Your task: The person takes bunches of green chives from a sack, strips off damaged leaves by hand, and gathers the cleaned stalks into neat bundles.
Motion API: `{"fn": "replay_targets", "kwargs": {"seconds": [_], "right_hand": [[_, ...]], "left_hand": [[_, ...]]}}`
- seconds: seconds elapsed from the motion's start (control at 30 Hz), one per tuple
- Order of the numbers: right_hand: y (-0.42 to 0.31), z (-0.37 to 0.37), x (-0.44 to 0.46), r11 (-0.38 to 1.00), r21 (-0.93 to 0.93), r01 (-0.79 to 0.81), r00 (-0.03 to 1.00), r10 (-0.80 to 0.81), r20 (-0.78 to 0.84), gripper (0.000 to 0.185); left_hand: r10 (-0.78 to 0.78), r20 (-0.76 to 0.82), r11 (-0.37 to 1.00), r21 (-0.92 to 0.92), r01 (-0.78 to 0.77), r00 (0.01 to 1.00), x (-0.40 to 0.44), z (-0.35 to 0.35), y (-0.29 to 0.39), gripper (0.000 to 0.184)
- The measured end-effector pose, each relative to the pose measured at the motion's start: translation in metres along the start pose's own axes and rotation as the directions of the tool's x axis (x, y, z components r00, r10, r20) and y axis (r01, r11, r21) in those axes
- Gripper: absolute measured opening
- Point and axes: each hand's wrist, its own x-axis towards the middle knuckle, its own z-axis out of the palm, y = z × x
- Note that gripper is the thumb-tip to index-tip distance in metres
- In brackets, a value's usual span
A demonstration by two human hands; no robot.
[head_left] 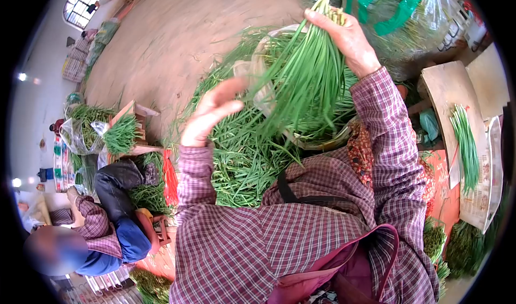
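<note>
My right hand (pixel 346 41) is closed round a bunch of chives (pixel 309 73) near its pale cut ends, which point up. The long green leaves fan downward from the grip. To the left of the leaf tips, my left hand (pixel 212 110) is raised with its thumb and fingers apart. Motion blurs its fingers, and it holds nothing I can see. Beneath both hands lies a large heap of loose chives (pixel 242 159), partly on a clear plastic sheet (pixel 263 97).
On the right, a tied bundle (pixel 465 143) lies on a wooden board (pixel 451 89). Red ties (pixel 170 178) hang at the left of the heap. Another person (pixel 115 223) sits at the lower left beside a small stand (pixel 140 121) with chives. A stuffed plastic bag (pixel 403 35) stands upper right.
</note>
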Motion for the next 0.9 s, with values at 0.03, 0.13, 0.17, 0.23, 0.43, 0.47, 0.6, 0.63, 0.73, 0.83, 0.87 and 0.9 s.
{"fn": "replay_targets", "kwargs": {"seconds": [0.03,0.13,0.17,0.23,0.43,0.47,0.6,0.63,0.73,0.83,0.87,0.9], "right_hand": [[0.004,-0.001,0.000,0.995,-0.089,0.037,0.999,-0.034,0.036,0.032],[0.007,0.012,-0.009,0.988,-0.130,0.089,0.990,-0.073,0.123,0.026],[-0.002,0.021,-0.017,0.999,-0.013,-0.049,0.986,0.050,0.158,0.025],[-0.011,0.031,-0.025,0.958,0.147,-0.245,0.949,0.206,0.237,0.021],[-0.012,0.018,-0.033,0.970,0.112,-0.214,0.958,0.187,0.216,0.025],[-0.011,0.013,-0.035,0.984,-0.018,-0.179,0.966,0.179,0.189,0.027],[-0.009,-0.008,-0.041,0.717,-0.617,0.325,0.942,-0.302,0.146,0.046],[-0.018,-0.012,-0.046,0.789,-0.526,0.318,0.947,-0.244,0.207,0.045],[-0.014,-0.027,-0.046,0.537,-0.552,0.638,0.770,-0.420,0.481,0.036],[-0.002,-0.027,-0.044,0.495,-0.549,0.673,0.734,-0.360,0.576,0.034],[0.004,-0.029,-0.042,0.526,-0.543,0.655,0.735,-0.277,0.618,0.035],[0.009,-0.031,-0.040,0.518,-0.500,0.694,0.702,-0.330,0.631,0.036]], "left_hand": [[0.065,-0.019,0.994,-0.089,-0.067,0.998,0.004,-0.011,0.003,0.071],[0.303,-0.100,0.913,-0.255,-0.318,0.948,0.026,-0.002,0.045,0.080],[0.304,-0.101,0.914,-0.251,-0.320,0.947,0.035,0.008,0.051,0.080],[0.399,-0.042,0.854,-0.347,-0.388,0.916,0.055,0.039,0.061,0.078],[-0.090,0.180,0.424,-0.883,0.201,0.980,0.065,0.118,0.051,0.036],[-0.110,0.178,0.350,-0.914,0.206,0.978,0.066,0.128,0.046,0.036],[-0.124,0.199,0.300,-0.926,0.227,0.972,0.060,0.153,0.036,0.047],[-0.129,0.206,0.305,-0.922,0.236,0.970,0.057,0.158,0.036,0.046],[-0.002,0.413,0.298,-0.869,0.395,0.911,0.050,0.166,0.041,0.048],[-0.053,0.382,0.348,-0.859,0.375,0.923,0.045,0.172,0.037,0.057],[-0.064,0.398,0.341,-0.853,0.395,0.915,0.044,0.172,0.037,0.056],[-0.129,0.436,0.302,-0.838,0.454,0.891,0.046,0.170,0.033,0.054]]}}
